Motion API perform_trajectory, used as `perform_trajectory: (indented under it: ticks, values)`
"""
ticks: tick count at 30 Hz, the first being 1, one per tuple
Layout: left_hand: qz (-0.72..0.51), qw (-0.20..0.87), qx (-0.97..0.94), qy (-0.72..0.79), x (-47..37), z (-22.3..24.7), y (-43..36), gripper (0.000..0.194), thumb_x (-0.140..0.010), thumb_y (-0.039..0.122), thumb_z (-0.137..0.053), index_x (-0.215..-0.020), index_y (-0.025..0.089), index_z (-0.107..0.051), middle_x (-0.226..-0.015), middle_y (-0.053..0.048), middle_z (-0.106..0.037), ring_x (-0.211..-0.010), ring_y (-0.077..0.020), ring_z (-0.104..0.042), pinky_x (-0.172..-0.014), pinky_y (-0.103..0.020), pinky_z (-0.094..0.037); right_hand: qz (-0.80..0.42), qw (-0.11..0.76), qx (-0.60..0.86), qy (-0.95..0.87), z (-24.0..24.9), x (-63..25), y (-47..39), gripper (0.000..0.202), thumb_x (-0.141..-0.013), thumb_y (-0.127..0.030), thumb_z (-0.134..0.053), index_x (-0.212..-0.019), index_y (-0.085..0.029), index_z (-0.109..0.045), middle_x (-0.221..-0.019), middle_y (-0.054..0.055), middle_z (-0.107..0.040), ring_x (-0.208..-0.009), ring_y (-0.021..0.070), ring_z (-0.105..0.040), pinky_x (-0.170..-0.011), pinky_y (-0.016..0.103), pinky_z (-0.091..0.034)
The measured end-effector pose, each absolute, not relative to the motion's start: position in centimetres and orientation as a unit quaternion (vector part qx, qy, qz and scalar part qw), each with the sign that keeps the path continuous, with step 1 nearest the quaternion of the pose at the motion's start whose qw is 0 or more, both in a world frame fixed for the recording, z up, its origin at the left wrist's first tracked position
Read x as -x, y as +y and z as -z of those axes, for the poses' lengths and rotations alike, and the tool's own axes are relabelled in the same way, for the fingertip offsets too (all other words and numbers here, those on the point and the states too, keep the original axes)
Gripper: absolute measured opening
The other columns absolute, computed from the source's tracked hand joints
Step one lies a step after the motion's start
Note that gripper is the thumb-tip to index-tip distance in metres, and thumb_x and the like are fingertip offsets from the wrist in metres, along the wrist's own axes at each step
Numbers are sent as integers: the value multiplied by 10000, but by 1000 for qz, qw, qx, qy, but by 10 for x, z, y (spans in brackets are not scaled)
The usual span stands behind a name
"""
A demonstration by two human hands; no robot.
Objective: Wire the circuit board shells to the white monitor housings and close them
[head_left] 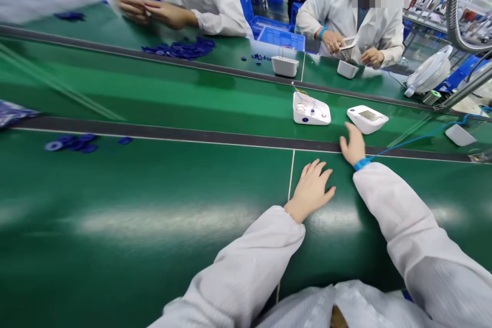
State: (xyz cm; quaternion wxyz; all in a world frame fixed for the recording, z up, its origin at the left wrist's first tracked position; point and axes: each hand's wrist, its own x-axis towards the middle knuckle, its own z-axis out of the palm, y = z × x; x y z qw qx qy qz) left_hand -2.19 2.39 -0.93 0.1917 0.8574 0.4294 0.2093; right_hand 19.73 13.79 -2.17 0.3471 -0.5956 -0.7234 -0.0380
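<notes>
My left hand (312, 189) rests palm down over the green table (172, 215), its fingers spread and holding nothing. To its right and farther forward, my right hand (353, 146) reaches over the dark rail with thumb and fingers apart, wearing a blue wrist strap (362, 164). Just beyond those fingers lies a white device with a grey screen (368, 115). Left of that device sits an open white housing (311, 113) with wires and a small blue part inside. Any contact between my right hand and the screen device cannot be made out.
Blue rings (77, 143) lie near the rail at left. Across the line are a pile of blue parts (184, 48), a white housing (285, 65) and two people in white coats. A blue cord (418, 138) runs right from my wrist, near another white piece (460, 135).
</notes>
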Motion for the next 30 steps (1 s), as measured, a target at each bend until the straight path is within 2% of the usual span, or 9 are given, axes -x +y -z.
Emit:
perform_trajectory:
  ticks: [3, 5, 8, 11, 12, 19, 24, 30]
  values:
    - [-201, 195, -858, 430, 22, 8, 24, 502, -866, 364, -630, -1302, 116, -596, -1456, -203, -505, -1447, -388, -362, -1202, -569, -289, -15, 235, 560, -795, 19, -154, 157, 609, -890, -183, -481, -1488, -126, -382, -1527, 150, -442, -1428, 263, -376, -1167, 463, -345]
    - [-198, 199, -860, 426, 23, 8, 25, 505, -862, 365, -637, -1299, 115, -599, -1459, -201, -503, -1449, -387, -361, -1206, -566, -286, -23, 216, 567, -795, 16, -134, 172, 586, -870, -217, -565, -1437, -124, -450, -1474, 160, -500, -1374, 290, -429, -1118, 469, -383]
    - [-202, 197, -861, 422, 23, 10, 25, 494, -858, 366, -644, -1288, 127, -607, -1457, -196, -508, -1448, -386, -363, -1203, -574, -288, -17, 213, 589, -780, 14, -124, 182, 432, -860, -288, -640, -1266, -150, -584, -1274, 158, -637, -1192, 326, -542, -977, 490, -442]
    - [-203, 194, -862, 421, 23, 11, 26, 489, -855, 372, -646, -1282, 136, -612, -1455, -192, -512, -1447, -388, -363, -1197, -583, -295, -3, 209, 597, -774, 14, -127, 177, 135, -905, -265, -599, -1002, -190, -656, -1025, 112, -698, -1023, 297, -577, -881, 445, -430]
    - [-201, 194, -863, 421, 23, 11, 26, 491, -855, 374, -646, -1283, 135, -612, -1456, -193, -511, -1447, -388, -363, -1197, -583, -296, 3, 209, 597, -774, 13, -128, 174, 97, -922, -251, -575, -939, -196, -653, -971, 104, -695, -990, 286, -572, -864, 430, -418]
    - [-204, 198, -866, 412, 25, 12, 28, 481, -864, 375, -638, -1277, 129, -621, -1459, -190, -512, -1446, -391, -366, -1201, -582, -294, 74, 255, 595, -759, 14, -133, 135, 155, -954, -226, -516, -845, -199, -624, -894, 98, -650, -898, 249, -526, -812, 376, -392]
    - [-201, 205, -867, 407, 27, 11, 27, 492, -871, 367, -630, -1295, 119, -611, -1465, -196, -506, -1452, -387, -360, -1209, -572, -291, 138, 314, 611, -714, 15, -185, 51, 227, -969, -305, -492, -796, -209, -604, -798, 75, -631, -825, 234, -539, -782, 374, -397]
    - [-198, 208, -865, 411, 26, 10, 26, 493, -884, 383, -610, -1306, 130, -604, -1474, -186, -502, -1457, -387, -353, -1208, -580, -288, 234, 322, 685, -611, 16, -317, -62, 192, -878, -359, -574, -775, -200, -610, -710, 71, -608, -734, 246, -541, -723, 386, -388]
